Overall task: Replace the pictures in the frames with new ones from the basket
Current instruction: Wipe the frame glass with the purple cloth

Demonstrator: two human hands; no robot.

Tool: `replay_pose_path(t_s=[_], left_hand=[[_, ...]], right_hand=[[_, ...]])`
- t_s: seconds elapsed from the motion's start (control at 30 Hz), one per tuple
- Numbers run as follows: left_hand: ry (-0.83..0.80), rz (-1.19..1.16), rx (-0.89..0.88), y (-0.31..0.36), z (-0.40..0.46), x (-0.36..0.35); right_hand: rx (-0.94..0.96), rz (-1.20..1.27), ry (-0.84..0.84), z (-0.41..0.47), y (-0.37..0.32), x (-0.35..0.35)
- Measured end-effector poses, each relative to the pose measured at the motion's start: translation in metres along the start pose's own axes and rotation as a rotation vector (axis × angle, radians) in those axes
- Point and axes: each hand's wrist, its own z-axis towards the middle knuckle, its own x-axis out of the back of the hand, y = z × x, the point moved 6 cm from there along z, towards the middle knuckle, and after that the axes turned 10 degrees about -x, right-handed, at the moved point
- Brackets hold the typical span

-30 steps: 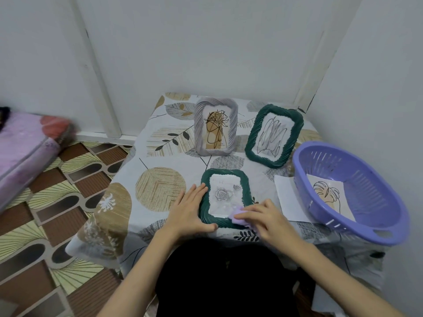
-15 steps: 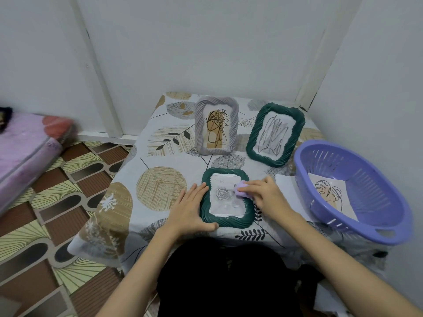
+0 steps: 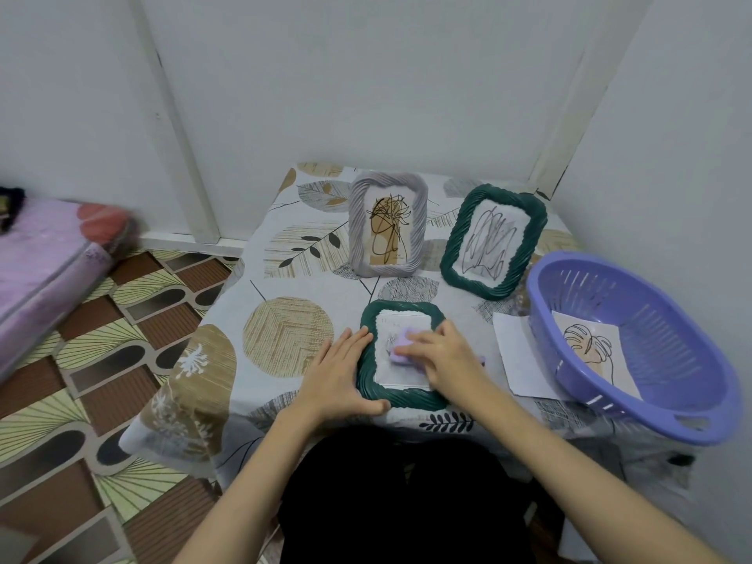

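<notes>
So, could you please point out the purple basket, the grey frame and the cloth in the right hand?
purple basket (image 3: pixel 667 297): head view, slotted far wall.
grey frame (image 3: pixel 357 221): head view, left ribbed border.
cloth (image 3: pixel 401 343): head view, lilac part showing left of the fingers.

three picture frames, one purple basket, two loose pictures, one lilac cloth

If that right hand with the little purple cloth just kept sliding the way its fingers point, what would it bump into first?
Probably the left side of the flat dark green frame, since the right hand points left across the glass. Just beyond that rim lie the left hand's fingers, steadying the frame.
</notes>
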Motion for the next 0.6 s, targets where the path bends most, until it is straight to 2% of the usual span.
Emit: replay_pose_path(t_s=[0.07,0.13,0.2,0.27,0.37,0.47,0.6], left_hand=[[0.004,-0.004,-0.001,-0.001,0.000,-0.001],[0.003,-0.002,-0.006,-0.001,0.000,-0.001],[-0.002,-0.004,-0.011,-0.001,0.000,0.000],[-0.004,-0.011,-0.013,-0.001,0.000,0.000],[-0.018,-0.045,-0.007,0.000,0.001,0.001],[-0.027,-0.063,-0.004,0.000,0.001,0.003],[-0.015,-0.065,-0.004,-0.001,0.001,0.002]], right_hand=[[0.182,-0.035,-0.030,-0.026,-0.008,0.000],[0.248,-0.059,-0.036,-0.038,0.000,0.010],[0.138,-0.129,-0.004,-0.023,0.019,0.019],[-0.059,-0.195,-0.018,0.006,0.031,0.019],[-0.227,-0.130,-0.125,0.041,0.019,0.004],[-0.240,-0.019,-0.137,0.049,-0.004,-0.003],[-0.253,0.160,-0.199,0.014,-0.028,0.000]])
